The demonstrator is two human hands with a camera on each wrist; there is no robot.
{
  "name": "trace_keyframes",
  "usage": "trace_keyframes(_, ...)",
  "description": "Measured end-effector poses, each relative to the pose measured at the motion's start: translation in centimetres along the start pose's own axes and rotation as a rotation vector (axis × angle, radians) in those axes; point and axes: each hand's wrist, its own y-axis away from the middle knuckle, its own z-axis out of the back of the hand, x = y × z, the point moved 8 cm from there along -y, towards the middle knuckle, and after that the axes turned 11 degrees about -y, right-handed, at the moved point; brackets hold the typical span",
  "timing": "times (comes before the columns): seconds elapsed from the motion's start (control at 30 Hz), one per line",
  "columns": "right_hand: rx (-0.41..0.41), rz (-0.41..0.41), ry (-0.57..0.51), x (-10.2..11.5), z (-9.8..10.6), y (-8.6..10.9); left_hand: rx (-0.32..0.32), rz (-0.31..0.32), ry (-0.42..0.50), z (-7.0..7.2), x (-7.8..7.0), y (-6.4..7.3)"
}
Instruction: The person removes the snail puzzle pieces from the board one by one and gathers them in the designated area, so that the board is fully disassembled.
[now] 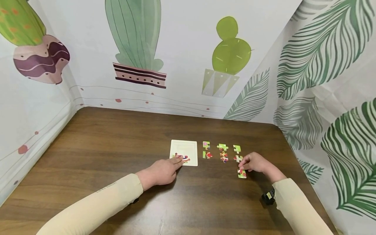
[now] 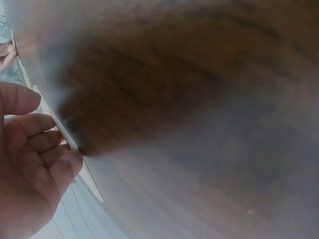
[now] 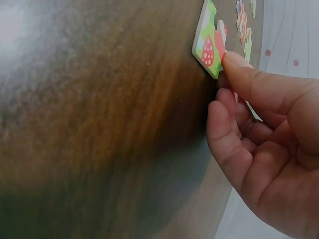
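Observation:
My left hand lies with its fingertips on the lower part of a square cream puzzle board. Under and beside those fingers, colourful puzzle pieces sit along the board's lower side, partly covered. In the left wrist view the fingers of the left hand reach the board's edge, bent slightly. On the right, my right hand pinches the edge of a green puzzle piece with a red strawberry, thumb at its side. This piece is the nearest one of the right-hand column.
Left of the right hand, two pieces with red parts, a puzzle piece and another piece, lie below two green ones. A green corner piece tops the right column. Patterned cloth walls border the brown wooden table.

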Motion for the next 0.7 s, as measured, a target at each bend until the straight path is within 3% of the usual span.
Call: trace_keyframes(0.7, -0.040, -0.024, -0.040, -0.57, 0.21, 0.27, -0.014, 0.000, 0.019, 0.03, 0.13, -0.01)
